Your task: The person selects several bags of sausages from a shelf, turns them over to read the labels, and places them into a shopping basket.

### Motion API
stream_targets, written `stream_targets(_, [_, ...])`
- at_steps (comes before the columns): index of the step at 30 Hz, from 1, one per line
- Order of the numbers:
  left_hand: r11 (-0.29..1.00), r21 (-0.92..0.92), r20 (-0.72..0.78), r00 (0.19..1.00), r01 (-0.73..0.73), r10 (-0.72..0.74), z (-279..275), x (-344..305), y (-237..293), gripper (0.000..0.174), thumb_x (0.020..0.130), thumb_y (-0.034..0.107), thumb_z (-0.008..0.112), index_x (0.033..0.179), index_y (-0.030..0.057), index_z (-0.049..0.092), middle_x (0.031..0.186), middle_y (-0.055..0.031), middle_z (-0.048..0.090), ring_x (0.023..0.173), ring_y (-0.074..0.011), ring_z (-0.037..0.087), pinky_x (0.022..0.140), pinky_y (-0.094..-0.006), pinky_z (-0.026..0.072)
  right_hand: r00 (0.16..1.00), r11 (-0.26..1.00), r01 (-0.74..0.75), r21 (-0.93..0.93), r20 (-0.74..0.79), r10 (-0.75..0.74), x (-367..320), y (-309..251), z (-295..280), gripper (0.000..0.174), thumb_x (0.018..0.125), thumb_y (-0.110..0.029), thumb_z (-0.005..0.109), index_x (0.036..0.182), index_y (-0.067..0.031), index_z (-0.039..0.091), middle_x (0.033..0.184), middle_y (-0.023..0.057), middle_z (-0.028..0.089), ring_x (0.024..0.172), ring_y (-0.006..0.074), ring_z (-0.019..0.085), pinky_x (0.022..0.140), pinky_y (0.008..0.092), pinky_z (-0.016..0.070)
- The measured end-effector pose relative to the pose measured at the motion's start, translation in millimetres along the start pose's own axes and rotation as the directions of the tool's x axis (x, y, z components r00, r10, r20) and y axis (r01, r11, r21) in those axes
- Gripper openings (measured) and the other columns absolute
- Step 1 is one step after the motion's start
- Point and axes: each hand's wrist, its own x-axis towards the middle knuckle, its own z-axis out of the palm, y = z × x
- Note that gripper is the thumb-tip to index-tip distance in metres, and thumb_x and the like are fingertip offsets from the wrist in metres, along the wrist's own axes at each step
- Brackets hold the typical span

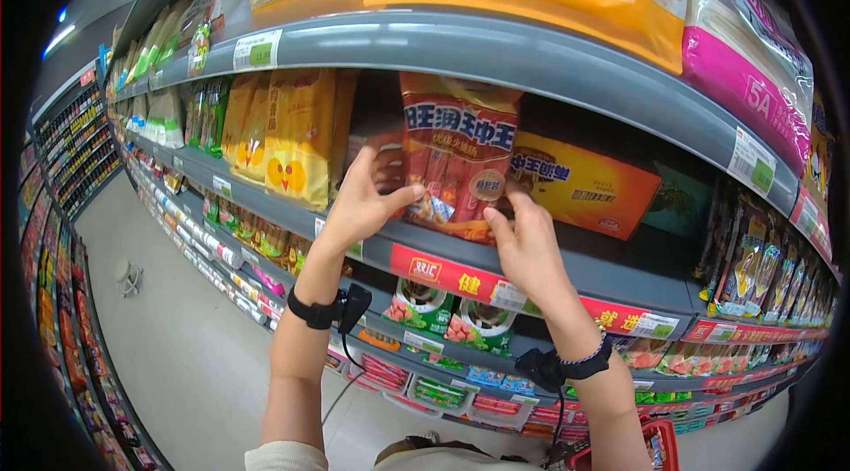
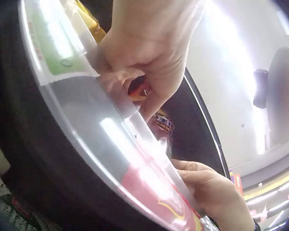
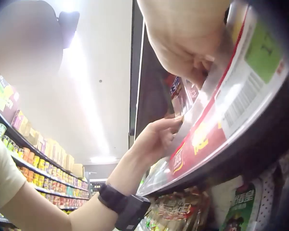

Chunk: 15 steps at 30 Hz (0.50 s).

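Observation:
A red bag of sausages [image 1: 456, 152] with a blue-and-white name across its top stands upright at the front of the middle shelf. My left hand [image 1: 361, 204] holds its left side, thumb over the lower front and slightly blurred fingers along the edge. On the opposite side my right hand [image 1: 529, 245] grips the lower right corner, thumb in front and fingertips partly hidden at the side. From the left wrist view, the left hand [image 2: 151, 62] curls over the shelf's front strip. In the right wrist view the right hand [image 3: 190, 43] hides much of the bag.
A yellow-orange carton [image 1: 584, 183] lies behind the bag to the right. Yellow packets [image 1: 297, 139] stand to the left. The upper shelf edge [image 1: 478, 37] runs close above the bag, and a red label strip [image 1: 443, 270] lines the shelf below. A red basket [image 1: 662, 440] is low at right.

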Motion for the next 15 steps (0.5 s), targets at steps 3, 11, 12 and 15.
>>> stream_targets(3, [1.000, -0.005, -0.021, 1.000, -0.006, 0.006, -4.0, -0.4, -8.2, 0.064, 0.076, 0.003, 0.070, 0.131, 0.0002, 0.037, 0.116, -0.0159, 0.056, 0.102, -0.0192, 0.057, 0.088, -0.0310, 0.0466, 0.995, 0.996, -0.091, 0.020, 0.030, 0.090, 4.6, -12.1, 5.2, 0.046, 0.089, -0.005, 0.053, 0.131, 0.0057, 0.040, 0.105, 0.0226, 0.062, 0.081, 0.0278, 0.063, 0.070, 0.0344, 0.0510])
stream_targets(11, [0.992, 0.125, -0.072, 0.997, 0.038, -0.029, 3.7, -4.6, -12.3, 0.051, 0.081, 0.004, 0.057, 0.129, -0.0012, 0.041, 0.114, -0.0125, 0.056, 0.097, -0.0155, 0.056, 0.084, -0.0286, 0.0456, 0.993, 0.994, -0.104, -0.034, 0.044, 0.105, -2.6, -9.5, 8.0, 0.056, 0.091, -0.009, 0.050, 0.140, 0.0034, 0.026, 0.101, 0.0257, 0.061, 0.086, 0.0355, 0.063, 0.073, 0.0387, 0.0492])
stream_targets(12, [0.991, 0.126, -0.059, 0.998, 0.037, -0.029, 4.2, -4.6, -14.6, 0.051, 0.081, 0.004, 0.057, 0.129, -0.0012, 0.041, 0.114, -0.0125, 0.056, 0.097, -0.0155, 0.056, 0.084, -0.0286, 0.0456, 0.993, 0.993, -0.114, -0.033, 0.035, 0.115, -3.4, -11.9, 6.8, 0.056, 0.091, -0.009, 0.050, 0.140, 0.0034, 0.026, 0.101, 0.0257, 0.061, 0.086, 0.0355, 0.063, 0.073, 0.0387, 0.0492])
stream_targets(15, [0.956, 0.276, -0.153, 0.977, -0.100, 0.146, 6.8, -2.6, -21.1, 0.049, 0.082, 0.018, 0.063, 0.124, 0.0000, 0.045, 0.091, -0.0141, 0.064, 0.066, -0.0160, 0.063, 0.057, -0.0265, 0.0492, 0.996, 0.995, -0.088, -0.051, 0.005, 0.088, -6.4, -18.2, 5.1, 0.056, 0.089, -0.016, 0.054, 0.138, -0.0002, 0.032, 0.097, 0.0238, 0.061, 0.081, 0.0365, 0.061, 0.072, 0.0407, 0.0488])
